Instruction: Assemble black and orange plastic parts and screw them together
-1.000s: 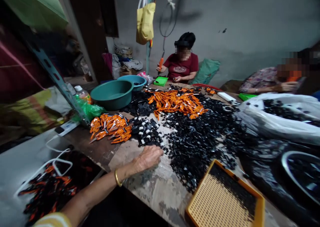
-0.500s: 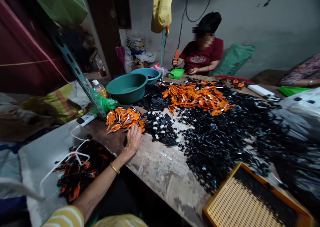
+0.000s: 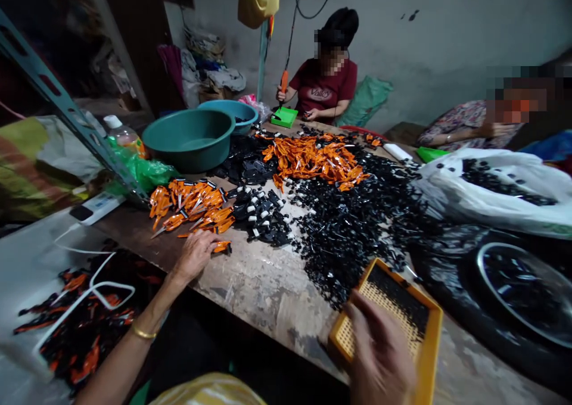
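My left hand (image 3: 196,255) rests at the near side of the table, its fingers closed on an orange-and-black piece (image 3: 222,247) that sticks out to the right. Just beyond lies a pile of similar orange pieces (image 3: 192,199), some with pointed metal blades. Blurred by motion, my right hand (image 3: 382,354) is over a yellow tray (image 3: 432,339) with a grid of holes and many small black parts (image 3: 397,298). Its fingers are drawn together, but whatever is between them is too smeared to make out.
Black parts (image 3: 353,226) and orange parts (image 3: 313,158) cover much of the table (image 3: 263,292). A green basin (image 3: 190,140) stands at the back left, a white bag (image 3: 500,184) at the right. Two people (image 3: 328,83) sit across, one holding an orange-handled tool (image 3: 284,82).
The view has swung to the right. My right hand has come into view over the yellow tray. My left hand has drawn away from the orange pile with a piece in its fingers.
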`<state>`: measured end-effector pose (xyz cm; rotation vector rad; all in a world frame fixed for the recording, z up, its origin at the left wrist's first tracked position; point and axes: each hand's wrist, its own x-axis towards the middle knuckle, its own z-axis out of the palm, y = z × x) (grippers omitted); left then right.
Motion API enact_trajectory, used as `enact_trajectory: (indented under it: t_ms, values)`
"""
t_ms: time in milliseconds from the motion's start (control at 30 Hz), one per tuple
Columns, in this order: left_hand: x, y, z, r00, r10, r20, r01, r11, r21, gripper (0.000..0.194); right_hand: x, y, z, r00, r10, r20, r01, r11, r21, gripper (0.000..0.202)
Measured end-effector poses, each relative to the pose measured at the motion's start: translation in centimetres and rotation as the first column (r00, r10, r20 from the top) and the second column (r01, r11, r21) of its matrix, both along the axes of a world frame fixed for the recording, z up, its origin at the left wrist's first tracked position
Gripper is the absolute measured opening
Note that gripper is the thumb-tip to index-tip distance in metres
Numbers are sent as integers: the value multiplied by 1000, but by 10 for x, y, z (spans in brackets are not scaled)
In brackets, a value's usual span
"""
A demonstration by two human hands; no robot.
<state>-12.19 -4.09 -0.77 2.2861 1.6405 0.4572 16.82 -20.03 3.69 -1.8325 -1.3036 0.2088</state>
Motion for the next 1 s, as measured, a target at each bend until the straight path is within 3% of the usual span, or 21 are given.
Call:
enact_trajectory:
  t_ms: [100,200,267,433,500,567,633,667,733,800,833,900,1000]
  values:
    - [3,-6,-11,1000,4,-17,-3,996,85,39,-19,61,-23,995,99,6,-99,995,23,34]
    - [6,-15,-22,997,-54,50,48,992,113,35,-31,114,-43,965,223,142,-201,968,-152,48]
    - [6,-19,-28,995,-66,69,57,990,127,33,-35,134,-53,949,254,189,-212,953,-218,49]
    - [5,-21,-34,991,-62,117,46,990,136,36,-33,141,-63,954,226,196,-188,963,-193,37]
    - [4,-21,-33,975,-48,217,21,992,123,34,-31,134,-59,964,182,194,-155,977,-145,38]
    - [2,-21,-29,915,-7,403,-30,996,85,35,-32,123,-55,988,126,87,-123,992,-38,39]
    - [-1,-24,-22,747,72,661,-55,997,-47,32,-36,107,-52,976,102,-195,-91,994,64,41]
    - [-3,-27,-18,605,135,785,-15,987,-158,30,-39,98,-53,929,97,-357,-74,994,79,44]
    - [-3,-32,-11,259,326,909,200,903,-381,28,-46,80,-58,828,58,-558,-49,998,32,49]
    - [0,-38,-7,-22,524,851,447,767,-461,30,-49,65,-67,839,23,-544,-40,999,-20,46]
    - [3,-41,-6,-109,594,797,529,713,-460,32,-49,58,-72,879,24,-477,-44,999,-29,43]
    - [12,-45,-7,-209,677,706,605,656,-451,32,-45,49,-79,955,60,-291,-72,997,-29,38]
    - [27,-50,-14,-243,739,629,635,611,-473,26,-37,43,-85,990,119,-82,-123,991,-49,41]
